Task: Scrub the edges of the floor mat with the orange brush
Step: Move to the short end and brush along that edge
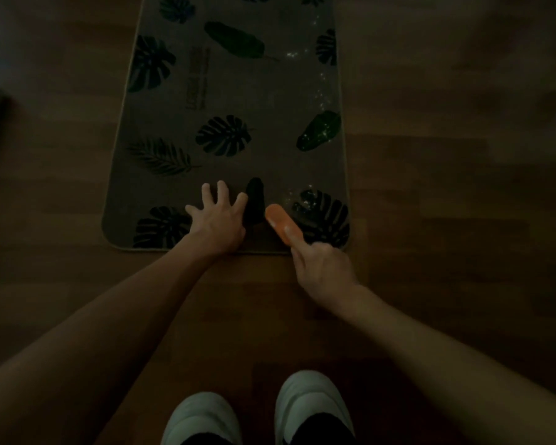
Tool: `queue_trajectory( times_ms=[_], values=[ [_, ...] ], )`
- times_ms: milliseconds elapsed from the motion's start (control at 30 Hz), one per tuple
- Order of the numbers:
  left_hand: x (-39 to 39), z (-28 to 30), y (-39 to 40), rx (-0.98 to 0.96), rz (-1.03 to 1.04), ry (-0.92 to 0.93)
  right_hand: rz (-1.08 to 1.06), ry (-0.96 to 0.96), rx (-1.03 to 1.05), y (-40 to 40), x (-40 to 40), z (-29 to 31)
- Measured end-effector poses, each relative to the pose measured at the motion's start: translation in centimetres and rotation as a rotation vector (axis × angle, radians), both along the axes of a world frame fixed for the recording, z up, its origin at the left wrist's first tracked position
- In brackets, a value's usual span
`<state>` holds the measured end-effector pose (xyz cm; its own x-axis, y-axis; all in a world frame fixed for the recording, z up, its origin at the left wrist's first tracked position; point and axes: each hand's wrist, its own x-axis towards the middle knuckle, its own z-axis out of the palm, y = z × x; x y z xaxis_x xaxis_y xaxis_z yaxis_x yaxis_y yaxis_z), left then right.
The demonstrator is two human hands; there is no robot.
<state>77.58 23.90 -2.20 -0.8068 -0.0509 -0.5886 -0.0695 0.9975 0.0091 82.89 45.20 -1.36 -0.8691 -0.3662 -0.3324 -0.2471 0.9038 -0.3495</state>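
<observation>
The wooden floor point(446, 220) is carrying the leaf-printed floor mat point(231, 101), which is lying lengthwise away from the person. The left hand point(219, 216) is pressing flat on the mat's near edge, fingers spread. The right hand point(325, 271) is gripping the orange brush point(281, 223), fingers curled round its handle, brush head resting on the mat near its near right corner. White shoes point(312, 403) are standing on the floor.

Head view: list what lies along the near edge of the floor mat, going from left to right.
Dark monstera leaf print at the mat's near left corner → left hand, fingers spread flat on the grey leaf-patterned floor mat → orange plastic brush → right hand gripping its handle.
</observation>
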Motion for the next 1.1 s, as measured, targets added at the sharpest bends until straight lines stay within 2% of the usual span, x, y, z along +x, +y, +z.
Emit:
queue_trajectory(
  times_ms=[167,600,833,967,1100],
  values=[
    [0.2,-0.3,0.2,-0.002,-0.013,0.014,0.027,0.005,-0.037,1.2,2.3,-0.3],
    [0.2,-0.3,-1.0,-0.027,-0.123,-0.027,-0.092,-0.024,0.127,-2.2,-8.7,0.7],
    [0.0,0.4,-1.6,0.016,-0.088,-0.065,-0.101,-0.089,0.012,0.0,-2.9,0.5],
    [0.3,0.4,0.1,0.051,0.015,-0.047,-0.015,-0.107,0.051,2.4,1.8,1.0],
    [0.7,0.2,0.6,0.038,0.039,-0.066,-0.044,-0.119,0.118,2.6,0.6,1.2]
  ],
)
